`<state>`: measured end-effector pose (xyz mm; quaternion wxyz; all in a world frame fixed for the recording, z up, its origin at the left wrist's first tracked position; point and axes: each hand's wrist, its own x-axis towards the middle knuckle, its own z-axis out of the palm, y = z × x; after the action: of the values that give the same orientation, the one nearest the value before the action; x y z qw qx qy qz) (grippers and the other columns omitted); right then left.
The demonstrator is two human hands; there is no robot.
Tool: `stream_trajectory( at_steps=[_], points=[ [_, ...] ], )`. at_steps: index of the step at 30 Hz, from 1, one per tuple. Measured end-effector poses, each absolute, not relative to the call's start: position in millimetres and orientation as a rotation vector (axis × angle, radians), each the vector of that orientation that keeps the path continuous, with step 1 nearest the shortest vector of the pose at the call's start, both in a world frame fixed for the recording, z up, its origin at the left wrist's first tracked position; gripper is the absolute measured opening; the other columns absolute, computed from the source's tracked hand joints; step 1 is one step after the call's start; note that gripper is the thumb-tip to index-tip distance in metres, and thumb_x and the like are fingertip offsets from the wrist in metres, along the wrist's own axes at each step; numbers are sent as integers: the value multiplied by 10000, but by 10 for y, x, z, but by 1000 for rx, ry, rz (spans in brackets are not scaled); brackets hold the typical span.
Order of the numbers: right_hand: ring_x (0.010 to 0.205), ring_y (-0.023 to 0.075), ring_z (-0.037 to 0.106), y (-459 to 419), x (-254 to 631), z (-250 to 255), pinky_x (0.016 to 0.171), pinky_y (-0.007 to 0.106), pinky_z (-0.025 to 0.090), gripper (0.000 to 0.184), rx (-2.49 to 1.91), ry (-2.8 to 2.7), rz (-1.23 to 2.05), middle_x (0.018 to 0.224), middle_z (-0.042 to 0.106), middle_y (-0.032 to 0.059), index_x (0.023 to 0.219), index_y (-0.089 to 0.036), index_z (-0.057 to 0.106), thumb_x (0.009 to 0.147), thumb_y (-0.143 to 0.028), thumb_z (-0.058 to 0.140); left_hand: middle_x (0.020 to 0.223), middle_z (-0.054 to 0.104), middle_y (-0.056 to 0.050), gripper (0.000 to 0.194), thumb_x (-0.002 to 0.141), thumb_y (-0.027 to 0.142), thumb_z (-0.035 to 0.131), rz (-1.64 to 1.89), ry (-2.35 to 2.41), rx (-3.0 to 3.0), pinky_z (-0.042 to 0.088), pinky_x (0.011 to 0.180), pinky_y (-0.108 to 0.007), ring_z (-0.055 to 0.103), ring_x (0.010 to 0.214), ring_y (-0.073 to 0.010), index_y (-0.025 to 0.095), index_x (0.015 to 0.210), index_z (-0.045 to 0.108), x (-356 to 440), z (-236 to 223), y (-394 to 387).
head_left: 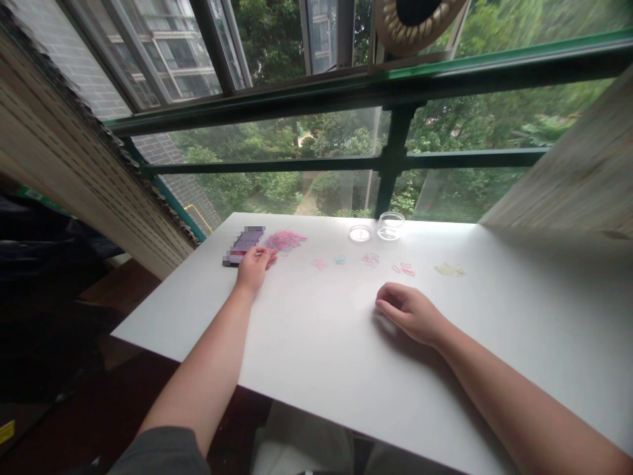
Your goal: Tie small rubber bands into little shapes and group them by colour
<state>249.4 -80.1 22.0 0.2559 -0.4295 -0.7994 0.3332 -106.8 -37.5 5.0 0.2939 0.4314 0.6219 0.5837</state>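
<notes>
On the left of the white table lies a loose pile of pink rubber bands [285, 240], with some paler ones mixed in. My left hand [254, 266] is at the pile's near left edge, fingers bent and drawn together. Whatever is between those fingertips is too small to make out. Small separate groups run to the right: pink bands [319, 264], teal bands [339, 260], mauve-pink bands [370, 259], a few larger pink loops [407, 269] and cream bands [450, 269]. My right hand [408, 310] rests on the table in front of them, fingers curled and nothing visible in it.
A phone [247, 241] lies beside my left hand, partly blurred out. Toward the back stand a clear round container [391, 226] and a clear lid [359, 233]. Behind the white table [306, 343] is a window with a green railing [395, 132]; curtains hang at both sides.
</notes>
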Motion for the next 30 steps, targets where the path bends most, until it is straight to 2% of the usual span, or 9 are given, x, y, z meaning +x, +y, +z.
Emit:
stream_trajectory(
  at_steps=[8, 10, 13, 18, 22, 26, 30],
  points=[
    [569, 127, 462, -801, 2496, 213, 553, 259, 379, 160, -1167, -2175, 899, 635, 540, -4, 724, -190, 536, 816, -311, 486, 1162, 619, -124, 203, 702, 339, 593, 1542, 1606, 1410, 474, 724, -285, 610, 947, -198, 158, 794, 583, -1143, -65, -335],
    [569, 128, 468, -799, 2496, 209, 554, 260, 381, 160, -1162, -2173, 900, 634, 546, -3, 721, -190, 539, 812, -312, 492, 1130, 630, -120, 197, 708, 329, 580, 1558, 1635, 1469, 465, 786, -299, 595, 988, -203, 156, 802, 592, -1147, -57, -336],
    [564, 126, 468, -801, 2495, 210, 549, 257, 380, 160, -1161, -2167, 905, 633, 550, -4, 724, -190, 546, 809, -314, 494, 991, 661, -93, 211, 725, 336, 561, 1558, 1744, 1540, 453, 818, -296, 606, 911, -185, 153, 823, 602, -1127, -5, -361],
    [540, 116, 443, -807, 2486, 229, 521, 244, 358, 152, -1162, -2163, 916, 603, 521, -16, 713, -190, 532, 807, -303, 494, 730, 624, -33, 199, 744, 330, 560, 1569, 1684, 1550, 465, 665, -265, 583, 668, -146, 151, 827, 583, -914, 94, -462],
    [541, 110, 447, -810, 2474, 248, 524, 240, 355, 118, -1158, -2157, 927, 607, 524, -19, 717, -187, 532, 794, -272, 504, 697, 613, -25, 171, 767, 310, 560, 1435, 1457, 1651, 461, 611, -257, 581, 637, -143, 159, 845, 571, -473, 154, -606],
    [564, 107, 455, -808, 2466, 250, 538, 235, 364, 83, -1124, -2137, 948, 630, 538, -16, 730, -180, 545, 774, -249, 534, 703, 630, -28, 118, 773, 294, 570, 1135, 1260, 1934, 460, 630, -265, 580, 643, -145, 187, 813, 600, 110, 236, -749],
    [568, 107, 451, -794, 2460, 234, 533, 230, 374, 112, -1089, -2057, 985, 629, 531, -14, 760, -169, 547, 782, -279, 548, 732, 634, -34, 87, 770, 276, 572, 1042, 1077, 2105, 447, 635, -274, 574, 683, -152, 198, 760, 609, 643, 296, -742]
  ],
)
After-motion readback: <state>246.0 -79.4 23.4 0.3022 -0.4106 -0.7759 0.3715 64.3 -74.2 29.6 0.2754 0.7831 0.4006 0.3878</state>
